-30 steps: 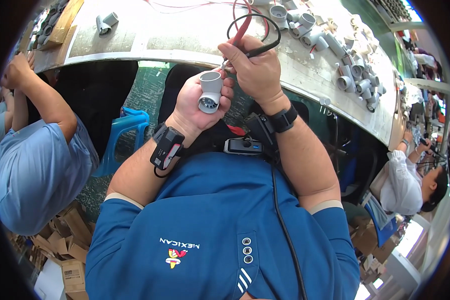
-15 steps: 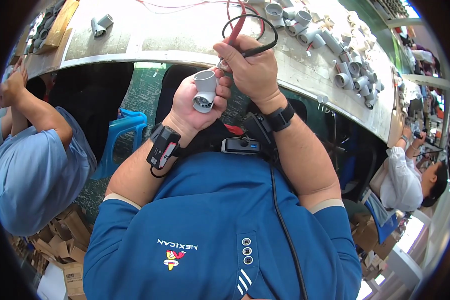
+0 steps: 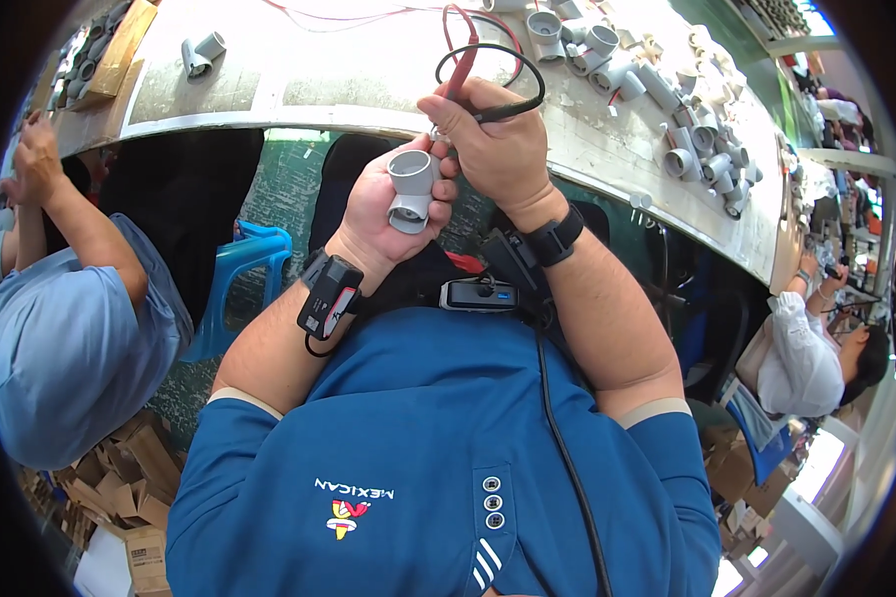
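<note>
left hand (image 3: 378, 204): fingers curled round a grey pipe fitting (image 3: 409, 186), its wide round opening facing up, held just off the near edge of the surface (image 3: 339, 95). right hand (image 3: 506, 149): fingers closed on a red probe (image 3: 461, 74) and a black probe (image 3: 513, 107); tips beside the left fingers, contact cannot be told. loose fittings (image 3: 685, 162) heaped to the right.

The left hand (image 3: 376, 211) curls its fingers around a grey pipe fitting (image 3: 410, 181); just beside it, the right hand (image 3: 506, 147) grips a red probe (image 3: 461, 74) and a black probe (image 3: 511, 108). Loose grey fittings (image 3: 664, 88) crowd the right of the counter (image 3: 339, 95).
</note>
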`<state>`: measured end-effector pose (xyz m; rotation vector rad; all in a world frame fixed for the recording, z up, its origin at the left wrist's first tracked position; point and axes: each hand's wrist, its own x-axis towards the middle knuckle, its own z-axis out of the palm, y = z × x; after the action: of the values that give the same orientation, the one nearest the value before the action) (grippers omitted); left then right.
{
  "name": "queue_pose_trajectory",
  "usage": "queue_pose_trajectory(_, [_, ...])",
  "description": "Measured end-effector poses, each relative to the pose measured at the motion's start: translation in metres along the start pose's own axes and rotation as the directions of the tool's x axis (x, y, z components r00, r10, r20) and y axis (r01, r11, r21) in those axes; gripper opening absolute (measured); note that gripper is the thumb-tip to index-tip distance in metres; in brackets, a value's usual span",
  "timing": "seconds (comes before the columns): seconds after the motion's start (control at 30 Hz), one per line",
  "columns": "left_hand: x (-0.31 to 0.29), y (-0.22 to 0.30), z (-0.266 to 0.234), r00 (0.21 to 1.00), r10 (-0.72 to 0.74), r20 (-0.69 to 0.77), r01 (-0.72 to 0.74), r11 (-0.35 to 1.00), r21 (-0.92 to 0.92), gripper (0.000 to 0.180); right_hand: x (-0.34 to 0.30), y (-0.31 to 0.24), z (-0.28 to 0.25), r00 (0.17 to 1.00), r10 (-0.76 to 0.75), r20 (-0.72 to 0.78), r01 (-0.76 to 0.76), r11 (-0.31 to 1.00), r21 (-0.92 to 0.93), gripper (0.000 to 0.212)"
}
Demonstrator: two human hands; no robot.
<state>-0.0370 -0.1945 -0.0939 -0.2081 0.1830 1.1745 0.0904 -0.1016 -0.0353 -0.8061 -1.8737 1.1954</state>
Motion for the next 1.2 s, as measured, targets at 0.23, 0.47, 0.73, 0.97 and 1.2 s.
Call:
queue_pose_trajectory(0.23, [0.000, 0.001, -0.001, 1.000, 0.007, 0.014, -0.008, 1.000, 0.009, 0.032, 0.002, -0.002, 0.001, 1.000, 0.016, 0.000, -0.016, 1.000, -0.007, 0.016])
queue_pose_trajectory(0.47, [0.011, 0.006, 0.012, 1.000, -0.002, 0.014, 0.001, 0.999, 0.041, 0.032, 0.016, -0.016, -0.010, 0.997, 0.078, 0.001, -0.078, 0.997, 0.020, 0.013])
queue_pose_trajectory(0.73, [0.002, 0.001, 0.011, 0.996, -0.018, -0.083, 0.017, 1.000, -0.008, 0.034, 0.010, 0.001, -0.003, 0.999, -0.023, -0.028, 0.026, 0.993, 0.113, 0.011])
queue_pose_trajectory(0.97, [0.008, 0.003, 0.020, 0.998, -0.006, -0.069, 0.007, 1.000, 0.004, 0.034, 0.015, 0.003, -0.005, 1.000, -0.029, -0.007, 0.030, 0.990, 0.137, 0.013])
queue_pose_trajectory(1.2, [0.008, 0.001, 0.024, 0.995, -0.007, -0.104, 0.010, 0.999, 0.034, 0.031, 0.012, -0.002, -0.010, 1.000, -0.014, 0.010, 0.012, 0.988, 0.155, 0.012])
